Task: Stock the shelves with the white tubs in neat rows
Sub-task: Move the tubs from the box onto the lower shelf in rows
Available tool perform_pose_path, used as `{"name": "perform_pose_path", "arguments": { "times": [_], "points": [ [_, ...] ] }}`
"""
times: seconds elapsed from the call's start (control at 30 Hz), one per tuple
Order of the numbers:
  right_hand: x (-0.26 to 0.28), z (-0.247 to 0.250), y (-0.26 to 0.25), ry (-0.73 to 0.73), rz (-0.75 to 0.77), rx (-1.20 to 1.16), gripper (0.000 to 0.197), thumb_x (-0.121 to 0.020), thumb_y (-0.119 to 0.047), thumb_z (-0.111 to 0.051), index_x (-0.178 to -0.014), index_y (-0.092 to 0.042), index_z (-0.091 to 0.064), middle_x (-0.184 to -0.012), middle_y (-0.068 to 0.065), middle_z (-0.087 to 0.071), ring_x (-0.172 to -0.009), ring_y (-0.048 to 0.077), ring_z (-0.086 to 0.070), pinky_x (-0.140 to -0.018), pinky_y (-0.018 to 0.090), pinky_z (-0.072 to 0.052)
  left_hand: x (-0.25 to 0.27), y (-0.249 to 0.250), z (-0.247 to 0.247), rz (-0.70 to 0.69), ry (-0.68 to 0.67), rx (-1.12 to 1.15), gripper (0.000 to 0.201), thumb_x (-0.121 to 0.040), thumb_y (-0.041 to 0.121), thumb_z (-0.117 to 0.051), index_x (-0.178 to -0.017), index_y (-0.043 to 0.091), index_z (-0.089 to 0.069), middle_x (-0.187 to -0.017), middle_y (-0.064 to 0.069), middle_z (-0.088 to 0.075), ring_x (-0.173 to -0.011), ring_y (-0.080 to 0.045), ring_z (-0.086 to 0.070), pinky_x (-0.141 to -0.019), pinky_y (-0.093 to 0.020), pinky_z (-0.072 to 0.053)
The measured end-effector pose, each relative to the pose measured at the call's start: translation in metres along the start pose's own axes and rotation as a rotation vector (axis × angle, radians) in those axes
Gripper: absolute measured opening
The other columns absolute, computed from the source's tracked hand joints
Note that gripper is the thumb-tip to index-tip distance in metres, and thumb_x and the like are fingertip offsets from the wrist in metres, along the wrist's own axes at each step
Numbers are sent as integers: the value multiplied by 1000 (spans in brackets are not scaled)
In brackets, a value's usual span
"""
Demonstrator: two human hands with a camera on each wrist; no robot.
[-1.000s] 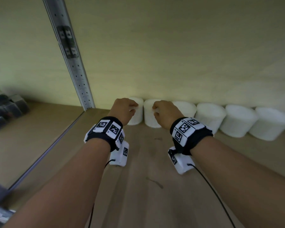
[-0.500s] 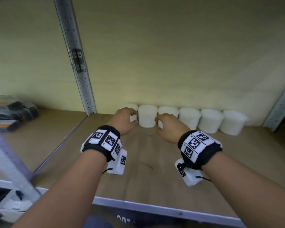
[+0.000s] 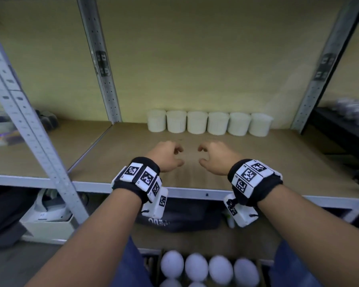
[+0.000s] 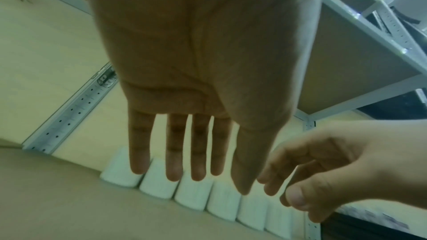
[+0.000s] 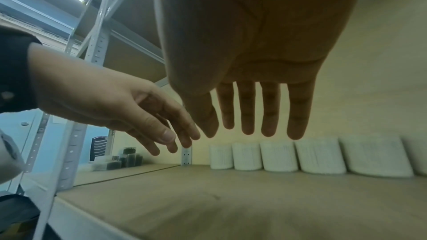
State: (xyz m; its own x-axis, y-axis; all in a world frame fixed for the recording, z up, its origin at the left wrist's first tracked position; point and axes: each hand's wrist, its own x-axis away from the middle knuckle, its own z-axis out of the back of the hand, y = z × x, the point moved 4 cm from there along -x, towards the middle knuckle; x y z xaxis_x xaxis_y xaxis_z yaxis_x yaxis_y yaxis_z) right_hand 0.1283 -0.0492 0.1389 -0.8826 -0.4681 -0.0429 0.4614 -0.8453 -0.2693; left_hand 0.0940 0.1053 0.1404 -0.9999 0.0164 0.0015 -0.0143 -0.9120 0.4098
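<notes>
Several white tubs (image 3: 208,123) stand side by side in one row against the back wall of the wooden shelf (image 3: 267,160). The same row of tubs (image 4: 191,196) shows beyond my fingers in the left wrist view, and the tubs (image 5: 300,156) also in the right wrist view. My left hand (image 3: 168,155) and right hand (image 3: 212,156) hover over the shelf's middle, well in front of the row, both empty with relaxed fingers. More white tubs (image 3: 196,266) sit in a box below, between my arms.
Grey perforated uprights (image 3: 104,65) frame the bay, with another upright (image 3: 27,129) near the front left. Dark small boxes (image 3: 47,119) lie on the left neighbouring shelf. The metal front edge (image 3: 195,192) runs under my wrists. A dark bag (image 3: 180,216) lies on the lower level.
Both hands have let go of the two leftmost tubs and drawn back toward the shelf's front edge. My head has also pulled back, so the whole bay shows.
</notes>
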Motion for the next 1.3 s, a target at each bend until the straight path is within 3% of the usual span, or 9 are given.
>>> {"name": "perform_pose_path", "arguments": {
  "times": [0.2, 0.33, 0.47, 0.73, 0.93, 1.1, 1.17, 1.23, 1.3],
  "points": [
    [51, -36, 10, -72, -57, -57, 36, -87, -26, -56, -123, -20, -58, -123, 3, -60, -109, 22, -60, -93, 38, -51, 30, 5, -57, -16, -140, 41, 34, -85, 27, -66, -118, 17, -61, -115, 0, -62, -91, -14, -55, -80, -23, -43],
    [69, -77, 23, -173, -77, -67, 28, -85, -28, -59, -113, -21, -63, -114, 3, -64, -105, 24, -61, -91, 34, -51, 38, -7, -101, 25, -234, 41, 32, -82, 25, -68, -112, 16, -63, -110, -2, -65, -98, -20, -61, -88, -28, -48],
    [76, -128, 39, -329, -94, -83, 27, -85, -30, -62, -110, -20, -64, -107, 1, -64, -99, 21, -62, -88, 34, -53, 42, -25, -151, 69, -345, 44, 30, -81, 25, -70, -109, 15, -64, -104, -2, -65, -98, -20, -61, -85, -28, -48],
    [82, -240, 54, -585, -161, -70, 29, -84, -22, -60, -111, -14, -65, -113, 9, -65, -105, 28, -63, -91, 40, -54, 57, -81, -254, 213, -590, 45, 32, -78, 19, -69, -109, 15, -64, -114, -7, -65, -101, -25, -62, -81, -27, -49],
    [86, -298, 55, -696, -182, -42, 42, -88, -25, -60, -127, -10, -57, -128, 11, -59, -115, 29, -57, -96, 36, -49, 68, -109, -314, 253, -710, 35, 35, -78, 17, -68, -112, 8, -65, -117, -10, -65, -98, -26, -62, -83, -30, -50],
    [97, -344, 59, -765, -184, -25, 47, -92, -28, -58, -135, -14, -49, -139, 10, -50, -125, 26, -51, -99, 32, -43, 77, -118, -357, 185, -892, -62, 36, -86, 22, -67, -119, 7, -64, -126, -7, -61, -117, -26, -58, -91, -26, -45],
    [107, -366, 61, -825, -199, -9, 54, -90, -33, -61, -138, -17, -44, -141, 9, -45, -125, 29, -50, -99, 35, -44, 83, -121, -369, 213, -883, -23, 48, -84, 24, -67, -130, 16, -54, -134, -6, -52, -125, -26, -50, -95, -27, -42],
    [119, -387, 61, -873, -209, 19, 60, -85, -38, -64, -138, -21, -40, -138, 10, -41, -120, 35, -51, -98, 42, -46, 95, -127, -380, 235, -891, -36, 66, -86, 28, -63, -145, 23, -33, -146, -10, -34, -135, -31, -38, -108, -42, -38],
    [131, -404, 63, -869, -189, 70, 70, -79, -43, -67, -139, -27, -35, -136, 9, -36, -120, 37, -48, -99, 47, -43, 111, -134, -399, 244, -871, -102, 74, -87, 37, -58, -150, 28, -18, -152, -9, -23, -141, -35, -26, -111, -53, -32]
  ]
}}
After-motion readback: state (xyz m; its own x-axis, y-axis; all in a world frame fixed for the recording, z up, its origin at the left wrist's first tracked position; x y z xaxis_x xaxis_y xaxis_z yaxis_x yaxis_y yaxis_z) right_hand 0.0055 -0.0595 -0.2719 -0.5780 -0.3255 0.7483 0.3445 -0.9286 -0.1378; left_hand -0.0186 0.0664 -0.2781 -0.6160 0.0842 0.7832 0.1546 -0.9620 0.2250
